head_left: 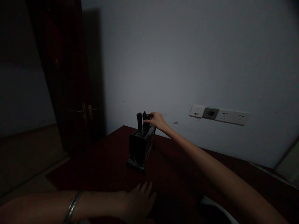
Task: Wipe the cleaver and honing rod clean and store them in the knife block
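A dark knife block [137, 149] stands on the dark red table [98, 165], with several black handles [139, 120] rising from its top. My right hand [156, 120] reaches over from the right, its thumb and fingers closed on a dark handle [148, 124] at the rear right of the block. Whatever is below that handle is hidden in the block. In front of the block, nearer to me, my left hand [140, 200] lies flat on the tabletop, fingers apart and holding nothing. A silver bangle [73, 205] circles the left wrist.
Behind the table is a pale wall with a row of sockets [224, 115]. To the left stands a dark door [63, 77] with a metal handle. A dark object with a pale edge [217, 207] lies at the front right. The light is dim.
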Tool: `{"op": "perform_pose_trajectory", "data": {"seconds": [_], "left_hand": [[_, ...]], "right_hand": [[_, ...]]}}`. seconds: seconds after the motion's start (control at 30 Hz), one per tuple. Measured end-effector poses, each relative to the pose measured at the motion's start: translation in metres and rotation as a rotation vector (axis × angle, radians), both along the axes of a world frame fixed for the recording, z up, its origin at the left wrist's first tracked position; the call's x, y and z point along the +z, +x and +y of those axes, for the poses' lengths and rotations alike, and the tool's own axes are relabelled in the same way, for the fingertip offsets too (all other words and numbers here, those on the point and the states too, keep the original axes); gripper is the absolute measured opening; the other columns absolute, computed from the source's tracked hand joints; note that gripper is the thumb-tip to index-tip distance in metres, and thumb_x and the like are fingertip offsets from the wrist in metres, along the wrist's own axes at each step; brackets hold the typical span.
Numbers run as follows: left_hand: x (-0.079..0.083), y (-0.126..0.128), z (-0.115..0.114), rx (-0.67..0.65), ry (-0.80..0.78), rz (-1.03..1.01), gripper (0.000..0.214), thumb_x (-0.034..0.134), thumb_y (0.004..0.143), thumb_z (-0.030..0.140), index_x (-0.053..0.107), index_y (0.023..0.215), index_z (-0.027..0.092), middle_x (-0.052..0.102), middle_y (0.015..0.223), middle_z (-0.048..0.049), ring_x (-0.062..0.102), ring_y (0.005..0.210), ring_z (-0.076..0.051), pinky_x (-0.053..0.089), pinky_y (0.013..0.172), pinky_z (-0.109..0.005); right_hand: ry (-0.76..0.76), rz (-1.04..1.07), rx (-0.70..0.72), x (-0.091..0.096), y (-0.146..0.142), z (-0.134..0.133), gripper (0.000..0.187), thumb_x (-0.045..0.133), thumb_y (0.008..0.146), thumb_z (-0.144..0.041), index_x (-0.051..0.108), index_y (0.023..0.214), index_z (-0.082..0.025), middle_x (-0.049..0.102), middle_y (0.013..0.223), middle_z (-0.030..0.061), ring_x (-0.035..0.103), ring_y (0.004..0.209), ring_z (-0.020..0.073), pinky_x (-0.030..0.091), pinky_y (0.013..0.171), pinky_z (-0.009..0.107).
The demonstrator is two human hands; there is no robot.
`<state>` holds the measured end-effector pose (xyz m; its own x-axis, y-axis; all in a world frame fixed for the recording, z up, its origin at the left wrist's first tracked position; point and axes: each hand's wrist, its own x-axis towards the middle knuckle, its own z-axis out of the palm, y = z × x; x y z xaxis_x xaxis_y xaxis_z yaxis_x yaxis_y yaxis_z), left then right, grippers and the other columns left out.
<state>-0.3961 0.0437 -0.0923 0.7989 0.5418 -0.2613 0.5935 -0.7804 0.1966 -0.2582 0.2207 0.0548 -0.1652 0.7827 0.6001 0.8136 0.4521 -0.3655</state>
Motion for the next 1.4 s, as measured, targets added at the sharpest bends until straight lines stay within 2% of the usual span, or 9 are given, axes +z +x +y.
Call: {"op": "perform_pose_trajectory", "data": {"seconds": [0.1,0.17,0.33,0.47,0.6,0.73,0.83,1.0,1.4], "left_hand": [[0.051,0.005,-0.005,-0.024,0.103,0.023,0.045,0.042,0.083,0.042,0.065,0.101,0.009,0.065,0.095,-0.0197,0.062,0.091,-0.032,0.046,0.079,-0.043],[0.093,0.006,-0.006,0.065,0.215,-0.035,0.043,0.036,0.086,0.038,0.069,0.080,0.010,0.066,0.072,-0.0150,0.064,0.071,-0.025,0.048,0.069,-0.038],[0.188,-0.010,0.025,0.271,0.577,-0.430,0.040,0.036,0.087,0.039,0.063,0.096,0.011,0.063,0.089,-0.0097,0.057,0.088,-0.022,0.039,0.083,-0.038],[0.231,-0.030,0.093,0.369,0.738,-0.577,0.042,0.039,0.085,0.035,0.052,0.116,0.009,0.056,0.110,-0.0101,0.050,0.103,-0.021,0.034,0.090,-0.036],[0.239,-0.038,0.172,0.397,0.535,-0.445,0.048,0.046,0.078,0.023,0.047,0.121,0.001,0.052,0.119,-0.0165,0.050,0.102,-0.021,0.036,0.088,-0.030],[0.227,-0.037,0.217,0.274,0.205,-0.321,0.061,0.049,0.070,0.022,0.041,0.126,-0.001,0.051,0.121,-0.0194,0.051,0.096,-0.018,0.040,0.080,-0.027],[0.221,-0.035,0.225,0.211,0.024,-0.284,0.062,0.049,0.068,0.027,0.045,0.125,0.003,0.056,0.115,-0.0170,0.052,0.088,-0.016,0.041,0.073,-0.026],[0.220,-0.026,0.223,0.152,-0.080,-0.304,0.068,0.056,0.063,0.029,0.044,0.126,0.006,0.062,0.102,-0.0126,0.053,0.078,-0.014,0.041,0.068,-0.025],[0.217,-0.007,0.232,0.179,-0.023,-0.248,0.032,0.061,0.057,0.021,0.066,0.086,0.008,0.064,0.070,-0.0025,0.050,0.063,-0.010,0.037,0.062,-0.022]], "right_hand": [[-0.025,-0.017,-0.007,0.003,0.000,-0.002,0.027,0.068,0.064,-0.040,0.063,0.067,-0.014,0.060,0.062,0.0033,0.051,0.056,0.0140,0.029,0.051,0.025],[-0.030,-0.036,-0.004,0.005,0.001,-0.003,0.028,0.069,0.063,-0.041,0.064,0.067,-0.013,0.061,0.062,0.0034,0.052,0.057,0.0143,0.030,0.051,0.025],[-0.066,-0.008,0.050,0.009,0.005,-0.008,0.035,0.070,0.063,-0.041,0.066,0.082,-0.011,0.065,0.071,0.0061,0.058,0.066,0.0163,0.036,0.056,0.024],[-0.110,0.043,0.038,0.015,0.018,-0.017,0.057,0.072,0.060,-0.044,0.062,0.103,-0.007,0.067,0.085,0.0105,0.060,0.069,0.0175,0.041,0.059,0.026],[-0.153,0.058,0.039,0.019,0.040,-0.037,0.061,0.073,0.059,-0.045,0.060,0.106,-0.008,0.067,0.089,0.0122,0.061,0.072,0.0193,0.045,0.061,0.029],[-0.237,0.090,0.048,0.011,0.069,-0.065,0.057,0.073,0.060,-0.041,0.061,0.105,-0.009,0.066,0.090,0.0126,0.062,0.076,0.0210,0.048,0.066,0.032],[-0.327,0.124,0.058,-0.003,0.095,-0.087,0.050,0.073,0.061,-0.036,0.062,0.103,-0.012,0.066,0.092,0.0123,0.062,0.077,0.0211,0.049,0.068,0.032],[-0.407,0.155,0.021,-0.027,0.142,-0.116,0.049,0.072,0.060,-0.037,0.062,0.103,-0.015,0.065,0.090,0.0105,0.063,0.078,0.0208,0.050,0.068,0.032],[-0.511,0.220,-0.033,-0.051,0.217,-0.165,0.037,0.063,0.065,-0.038,0.060,0.097,-0.019,0.067,0.083,0.0080,0.063,0.078,0.0214,0.049,0.072,0.034]]}}
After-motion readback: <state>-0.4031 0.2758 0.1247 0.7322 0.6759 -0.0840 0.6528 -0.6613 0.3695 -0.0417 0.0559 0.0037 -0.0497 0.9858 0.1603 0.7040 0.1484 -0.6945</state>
